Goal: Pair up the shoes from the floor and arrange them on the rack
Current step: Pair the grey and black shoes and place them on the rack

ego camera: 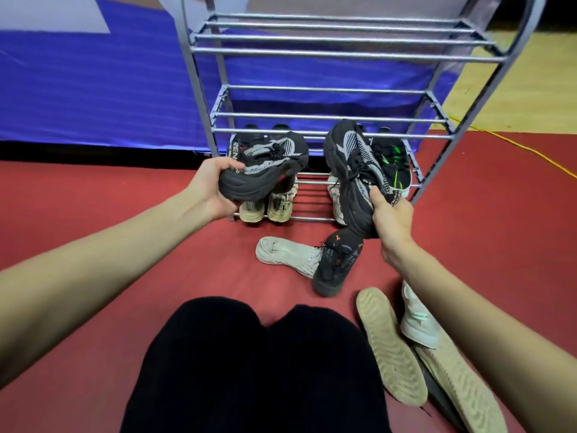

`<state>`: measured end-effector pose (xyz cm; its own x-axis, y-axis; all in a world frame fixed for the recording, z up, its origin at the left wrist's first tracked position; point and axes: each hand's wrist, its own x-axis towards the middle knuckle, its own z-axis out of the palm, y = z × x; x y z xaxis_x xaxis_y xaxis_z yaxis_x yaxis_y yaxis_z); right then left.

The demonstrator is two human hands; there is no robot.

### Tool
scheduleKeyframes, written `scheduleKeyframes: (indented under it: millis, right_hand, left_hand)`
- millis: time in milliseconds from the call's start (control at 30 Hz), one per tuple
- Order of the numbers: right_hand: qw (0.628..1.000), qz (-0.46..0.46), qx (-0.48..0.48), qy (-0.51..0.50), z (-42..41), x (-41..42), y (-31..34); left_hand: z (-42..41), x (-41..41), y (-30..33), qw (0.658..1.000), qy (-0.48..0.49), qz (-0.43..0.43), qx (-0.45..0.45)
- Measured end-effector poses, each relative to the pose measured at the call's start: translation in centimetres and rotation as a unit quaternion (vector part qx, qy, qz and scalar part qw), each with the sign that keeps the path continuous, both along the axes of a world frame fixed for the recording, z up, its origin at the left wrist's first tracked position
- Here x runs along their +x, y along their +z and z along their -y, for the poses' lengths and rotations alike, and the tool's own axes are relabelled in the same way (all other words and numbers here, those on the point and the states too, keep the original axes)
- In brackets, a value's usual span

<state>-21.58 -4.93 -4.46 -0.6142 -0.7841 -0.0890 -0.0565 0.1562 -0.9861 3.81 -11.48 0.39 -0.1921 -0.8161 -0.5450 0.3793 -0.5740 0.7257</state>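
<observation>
My left hand (212, 185) grips a black-and-grey sneaker (271, 160) by its heel, held sideways in front of the grey metal rack (327, 120). My right hand (392, 220) holds the matching black-and-grey sneaker (352, 164) by its heel, toe pointing up toward the rack. On the bottom shelf stand a beige pair (267, 206) at the left and a black shoe with green accents (395, 160) at the right. A whitish shoe (335, 195) is partly hidden behind the right sneaker.
On the red floor lie a white sneaker (287, 253), a black sneaker with orange marks (335, 264), and overturned beige-soled shoes (390, 348) beside a white shoe (418, 320) at my right. My knees in black trousers (256, 364) fill the foreground. A blue sheet (93, 89) hangs behind.
</observation>
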Motion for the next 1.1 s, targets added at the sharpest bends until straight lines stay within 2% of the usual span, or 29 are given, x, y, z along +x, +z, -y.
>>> scheduleKeyframes:
  millis: [167, 400, 833, 1100]
  right_hand:
    - [0.999, 0.001, -0.026, -0.020, 2.5, -0.3, 0.1]
    - [0.999, 0.037, -0.023, -0.032, 3.8, 0.8, 2.3]
    - [1.000, 0.002, 0.015, 0.007, 9.1, -1.7, 4.9]
    - [1.000, -0.013, 0.005, 0.021, 12.1, -1.8, 4.5]
  left_hand:
    - [-0.6, 2.3, -0.7, 0.999, -0.029, 0.017, -0.026]
    - [0.8, 0.6, 2.4, 0.997, 0.000, -0.053, -0.050]
    - [12.1, -8.1, 2.5, 0.996, 0.032, 0.057, -0.053]
    - [15.2, -9.4, 2.5, 0.992, 0.100, 0.067, -0.023]
